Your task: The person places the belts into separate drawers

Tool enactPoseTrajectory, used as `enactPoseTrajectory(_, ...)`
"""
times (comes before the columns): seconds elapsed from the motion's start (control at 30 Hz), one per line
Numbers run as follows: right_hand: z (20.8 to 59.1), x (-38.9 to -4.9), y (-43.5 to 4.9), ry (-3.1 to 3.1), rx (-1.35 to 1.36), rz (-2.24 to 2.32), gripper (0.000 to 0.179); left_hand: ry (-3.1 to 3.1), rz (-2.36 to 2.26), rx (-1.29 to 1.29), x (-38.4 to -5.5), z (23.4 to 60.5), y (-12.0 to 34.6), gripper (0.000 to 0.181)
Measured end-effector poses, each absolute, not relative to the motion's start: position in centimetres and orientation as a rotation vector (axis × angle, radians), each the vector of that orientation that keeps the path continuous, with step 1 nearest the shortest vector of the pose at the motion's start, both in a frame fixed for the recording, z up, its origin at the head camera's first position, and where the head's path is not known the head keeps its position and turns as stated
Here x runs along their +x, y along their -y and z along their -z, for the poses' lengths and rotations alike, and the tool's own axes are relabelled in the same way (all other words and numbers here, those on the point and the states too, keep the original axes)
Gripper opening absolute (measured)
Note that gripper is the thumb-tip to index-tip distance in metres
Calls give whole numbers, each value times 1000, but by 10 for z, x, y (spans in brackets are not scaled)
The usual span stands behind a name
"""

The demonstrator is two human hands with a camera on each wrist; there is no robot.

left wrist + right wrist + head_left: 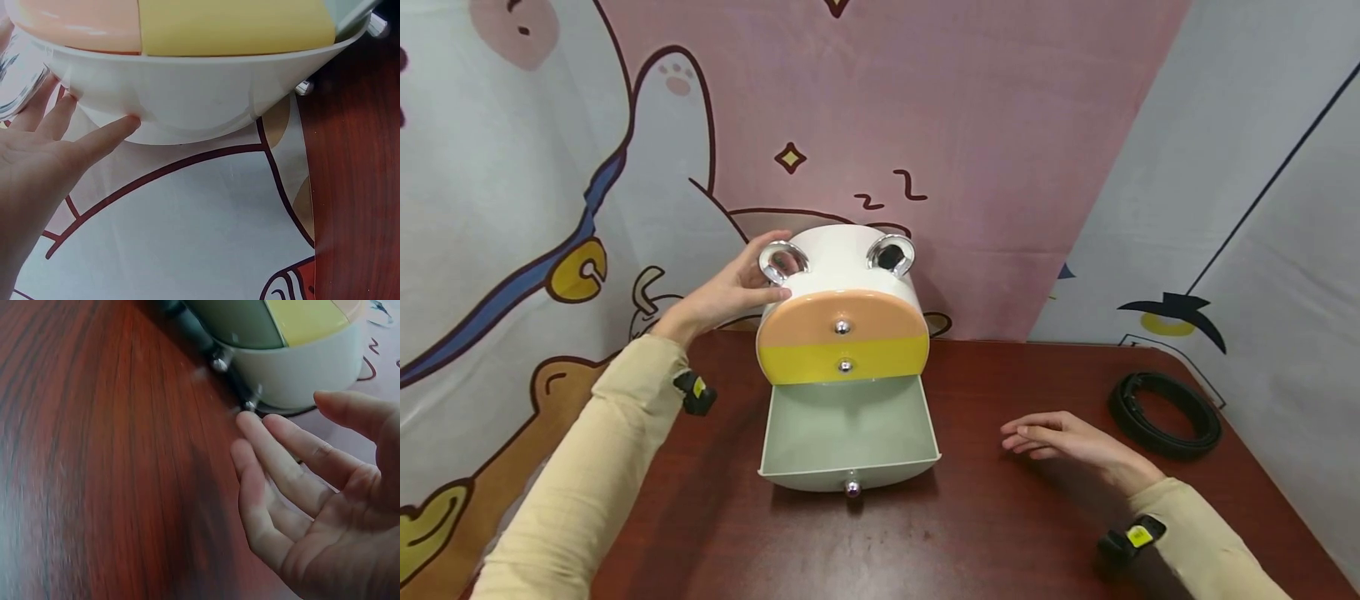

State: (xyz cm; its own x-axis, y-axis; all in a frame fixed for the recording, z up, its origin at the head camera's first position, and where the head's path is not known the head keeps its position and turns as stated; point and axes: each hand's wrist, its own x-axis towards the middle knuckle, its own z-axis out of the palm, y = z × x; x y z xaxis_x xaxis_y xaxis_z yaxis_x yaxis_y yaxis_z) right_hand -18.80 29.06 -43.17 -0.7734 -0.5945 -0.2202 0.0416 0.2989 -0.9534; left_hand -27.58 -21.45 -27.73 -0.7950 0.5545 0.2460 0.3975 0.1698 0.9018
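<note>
A small drawer box with a frog-like look (pixel 848 254) stands on the table, its body white with two silvery ring eyes. The orange drawer (pixel 805 318) and yellow drawer (pixel 887 357) are closed. Below them the pale green bottom drawer (pixel 850 425) is pulled far out, with nothing seen inside. My left hand (pixel 730 287) rests on the box's upper left side by one eye, its thumb (pixel 112 134) and fingertips touching the white wall. To the right of the box, my right hand (pixel 1067 442) hovers apart from it, fingers loosely bent and holding nothing.
A coiled black belt (pixel 1165 414) lies on the right of the reddish-brown wooden table (pixel 1000 533). Cartoon-printed cloth (pixel 985 150) hangs right behind the table's back edge. Small silvery feet (pixel 250 405) lift the box slightly off the tabletop.
</note>
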Motion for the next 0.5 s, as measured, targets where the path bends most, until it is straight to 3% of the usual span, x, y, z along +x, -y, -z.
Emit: enactPoseTrajectory(0.5,422,-181,-340,-2144,-342,1635,48,-2287,-1706,883,-273,277,213,81)
